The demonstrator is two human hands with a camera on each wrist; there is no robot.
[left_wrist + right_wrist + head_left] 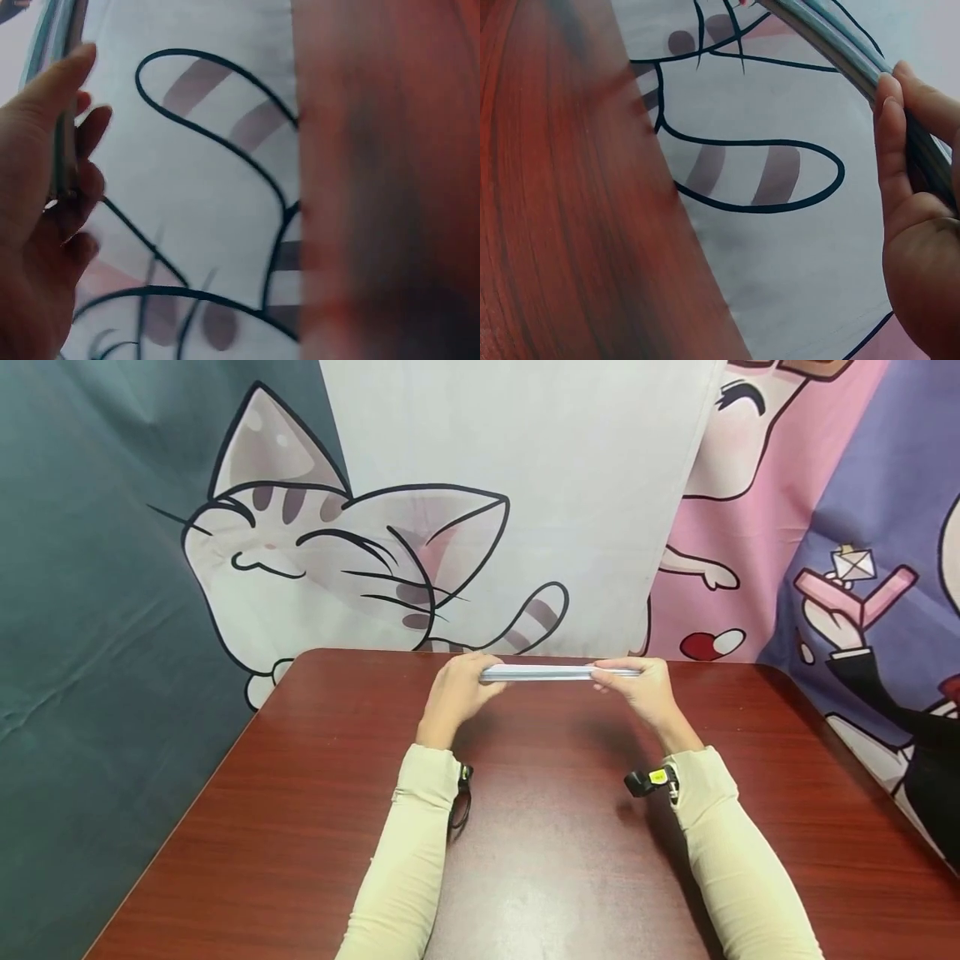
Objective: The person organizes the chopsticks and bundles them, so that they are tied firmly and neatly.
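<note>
A slim, straight silver-white thing [536, 672] with lengthwise lines is held level above the far part of the table; its exact kind I cannot tell. My left hand [462, 692] grips its left end, and my right hand [636, 687] pinches it near the right end. In the left wrist view the left hand [45, 165] has its thumb on one side of the thing and its fingers curled on the other. The right wrist view shows the right hand [919, 180] round the grey, ridged edge of the thing [829, 45].
Below both arms spreads a reddish-brown wooden table [300, 827], its back edge just behind the hands. A cloth backdrop [600, 527] with cartoon animals hangs beyond it. Small black cameras [647, 782] sit on the wrists at the pale sleeve cuffs.
</note>
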